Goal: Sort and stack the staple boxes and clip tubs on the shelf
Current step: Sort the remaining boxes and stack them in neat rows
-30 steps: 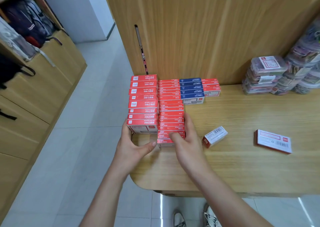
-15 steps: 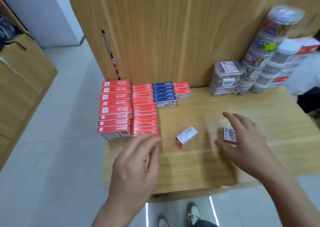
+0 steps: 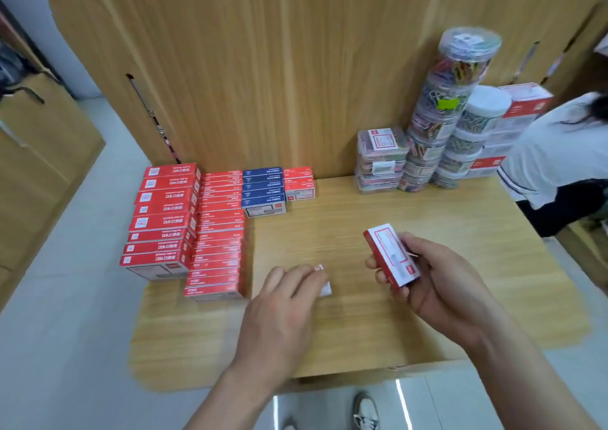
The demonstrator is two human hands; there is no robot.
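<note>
The right hand [image 3: 437,275] has its grip clamped on a red-and-white staple box [image 3: 391,258], fingers wrapped beneath and thumb along the far edge, holding it tilted above the counter [image 3: 411,212] with its white label face up. The left hand [image 3: 283,301] reaches palm-down over a small white-ended box [image 3: 325,285] lying on the counter; its fingers curl over the box and hide most of it, and whether this grip has closed on it cannot be told through the blur.

Just left of the left hand, at the counter's left edge, stand two long rows of red staple boxes [image 3: 164,212] set face to face, the outer row of larger boxes, the inner row [image 3: 218,232] of thinner ones. Behind them, against the wooden back panel [image 3: 263,68], sit a short blue stack [image 3: 263,188] and a smaller red stack [image 3: 298,183] beside it.

At the back right, well apart from the hands, clear clip tubs [image 3: 380,160] are piled in columns, with a tall round tub [image 3: 460,64] of coloured clips topping one. Another person's white sleeve [image 3: 552,153] shows at the right edge.
</note>
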